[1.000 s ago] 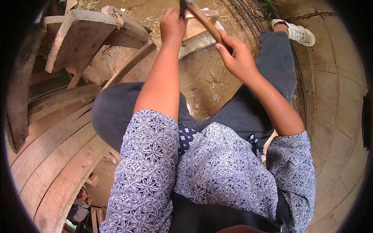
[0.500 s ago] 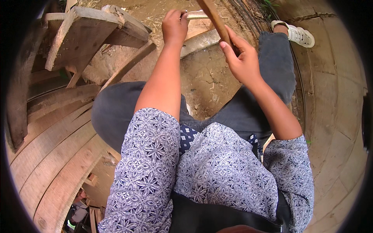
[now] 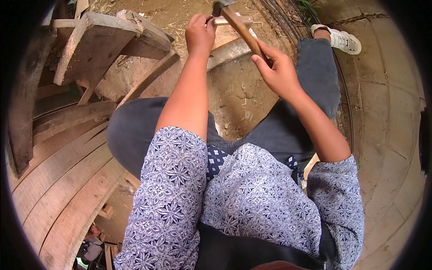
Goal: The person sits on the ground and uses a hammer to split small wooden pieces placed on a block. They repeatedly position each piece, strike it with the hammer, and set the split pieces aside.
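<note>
In my right hand [image 3: 280, 72] is a hammer [image 3: 246, 35], gripped by its brown wooden handle, fingers wrapped round it. Its metal head is up at the top edge of the picture, just beyond the fingertips of my left hand [image 3: 199, 37]. That hand is closed in a pinch at the left end of a short pale wood strip [image 3: 245, 19]. Whatever is between its fingertips is too small to make out. Under the strip lie more wood pieces, among them a greyish board [image 3: 230, 53] on the dirt ground.
On the left stands a rough plank structure [image 3: 96, 38], with long boards [image 3: 58, 189] stacked below it. Dark cables or rods [image 3: 284, 18] run along the ground at the upper right. A paved slab surface [image 3: 382, 126] lies to the right, beside my shoe [image 3: 344, 41].
The hammer has swung downward and left, so its head has come into view near my left hand. My left hand has stayed almost in place at the strip's end.
</note>
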A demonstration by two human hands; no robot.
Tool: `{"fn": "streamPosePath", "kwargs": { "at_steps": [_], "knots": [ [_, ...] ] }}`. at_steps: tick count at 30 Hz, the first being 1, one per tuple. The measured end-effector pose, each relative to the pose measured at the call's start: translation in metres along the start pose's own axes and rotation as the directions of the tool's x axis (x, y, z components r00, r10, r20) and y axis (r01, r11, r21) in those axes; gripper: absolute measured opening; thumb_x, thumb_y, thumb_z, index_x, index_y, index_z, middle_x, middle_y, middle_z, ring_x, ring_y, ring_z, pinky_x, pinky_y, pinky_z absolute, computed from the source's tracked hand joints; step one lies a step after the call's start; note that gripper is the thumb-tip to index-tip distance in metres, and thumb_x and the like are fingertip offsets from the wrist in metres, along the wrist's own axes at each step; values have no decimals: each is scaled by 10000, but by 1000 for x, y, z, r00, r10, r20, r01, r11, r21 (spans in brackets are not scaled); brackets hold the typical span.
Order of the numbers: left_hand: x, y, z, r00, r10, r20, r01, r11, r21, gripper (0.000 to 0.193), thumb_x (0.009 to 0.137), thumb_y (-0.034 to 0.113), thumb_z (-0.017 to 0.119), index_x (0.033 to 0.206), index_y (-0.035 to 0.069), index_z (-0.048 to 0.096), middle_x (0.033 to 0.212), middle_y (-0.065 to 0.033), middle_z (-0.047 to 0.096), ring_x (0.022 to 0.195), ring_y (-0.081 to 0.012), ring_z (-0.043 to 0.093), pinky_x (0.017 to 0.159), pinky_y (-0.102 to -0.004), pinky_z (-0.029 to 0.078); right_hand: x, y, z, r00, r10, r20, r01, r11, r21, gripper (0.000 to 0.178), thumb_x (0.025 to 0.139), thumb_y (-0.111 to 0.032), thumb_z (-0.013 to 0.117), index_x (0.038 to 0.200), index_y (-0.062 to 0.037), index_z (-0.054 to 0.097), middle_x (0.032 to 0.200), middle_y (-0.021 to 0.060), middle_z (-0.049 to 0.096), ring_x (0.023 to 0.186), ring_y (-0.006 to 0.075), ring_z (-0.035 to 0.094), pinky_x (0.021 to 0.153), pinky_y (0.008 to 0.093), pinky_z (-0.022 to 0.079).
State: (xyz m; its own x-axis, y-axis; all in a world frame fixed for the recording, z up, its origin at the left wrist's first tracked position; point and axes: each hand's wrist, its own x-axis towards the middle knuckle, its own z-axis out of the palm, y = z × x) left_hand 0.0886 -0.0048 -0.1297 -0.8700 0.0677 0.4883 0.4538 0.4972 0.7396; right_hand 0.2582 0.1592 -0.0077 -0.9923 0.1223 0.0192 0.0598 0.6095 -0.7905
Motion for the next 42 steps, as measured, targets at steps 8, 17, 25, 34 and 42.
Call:
{"fn": "streamPosePath", "kwargs": {
  "at_steps": [8,17,25,34,42],
  "knots": [
    [0,3,-10,995,-18,95,17,1000,5,118,873,106,728,944,12,720,940,-122,697,869,-254,721,781,-340,554,16,-16,-9,966,236,-102,-169,881,443,490,973,-207,652,1435,-83,551,798,15,622,583,59,561,482,249,457],
    [-2,17,-16,943,-260,207,288,950,-120,254,883,159,753,1082,18,685,1112,-138,679,989,-236,718,825,-345,575,14,-9,-14,961,248,-118,-152,837,526,487,974,-191,646,1435,-68,549,866,6,632,587,65,566,477,240,472],
    [-9,12,-12,889,-329,318,398,899,-181,494,864,160,778,1293,40,563,1262,-174,649,1089,-250,677,852,-365,587,9,4,-8,961,271,-48,-212,841,497,462,969,-183,647,1421,-121,577,911,16,667,580,63,563,480,237,469],
    [-12,4,-8,907,-317,277,367,918,-150,390,866,155,757,1227,58,646,1115,-135,726,1013,-241,715,815,-353,589,33,15,4,990,98,-105,-73,973,219,472,892,-269,724,1287,-31,627,858,93,705,717,153,669,643,321,534],
    [-9,6,-11,878,-342,335,409,899,-153,436,886,181,745,1265,11,612,1194,-150,695,1076,-249,699,839,-347,574,147,41,24,986,-157,55,165,968,-189,495,807,-236,811,1176,-1,579,945,139,686,831,230,678,724,366,530]
  ]
}}
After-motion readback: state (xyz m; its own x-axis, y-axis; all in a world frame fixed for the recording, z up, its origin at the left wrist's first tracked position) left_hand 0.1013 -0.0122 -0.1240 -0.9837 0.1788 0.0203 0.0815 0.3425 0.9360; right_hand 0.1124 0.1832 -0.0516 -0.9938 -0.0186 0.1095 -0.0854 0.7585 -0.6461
